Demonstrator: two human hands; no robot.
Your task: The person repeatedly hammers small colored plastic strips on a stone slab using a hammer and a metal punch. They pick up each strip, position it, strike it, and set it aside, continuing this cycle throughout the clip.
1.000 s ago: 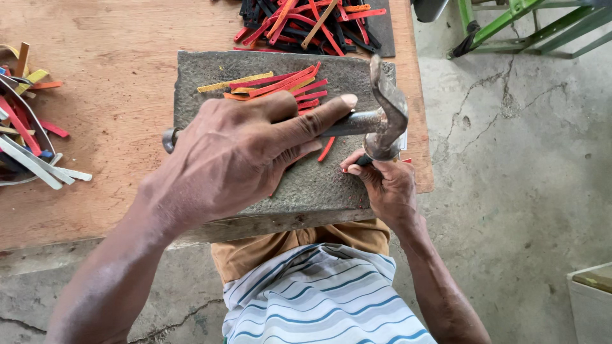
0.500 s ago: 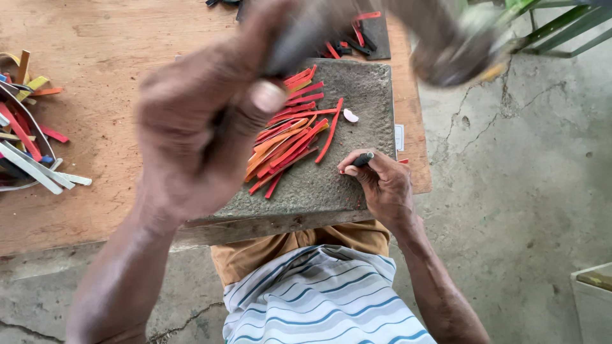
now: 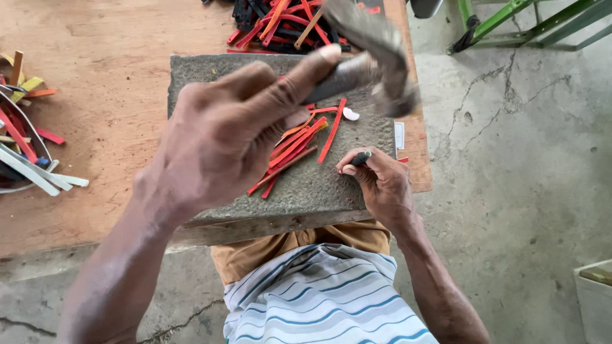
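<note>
My left hand (image 3: 223, 134) grips the handle of a metal hammer (image 3: 376, 60), whose blurred head hangs above the far right part of a grey stone slab (image 3: 319, 191). My right hand (image 3: 379, 181) rests on the slab's right edge and pinches a small dark punch (image 3: 361, 158) upright against the stone. A bundle of red and orange strips (image 3: 296, 150) lies fanned on the slab just left of the punch. A small white piece (image 3: 350, 114) sits beyond it.
The slab lies on a wooden board (image 3: 95, 114). A heap of red, orange and black strips (image 3: 280, 22) lies at the far edge. White, red and yellow strips (image 3: 25, 146) pile at the left. Cracked concrete floor and a green metal frame (image 3: 510, 19) are to the right.
The hammer, down by the punch a second ago, swung high toward the camera and now comes down over the slab's far right. My right hand has stayed put with the punch.
</note>
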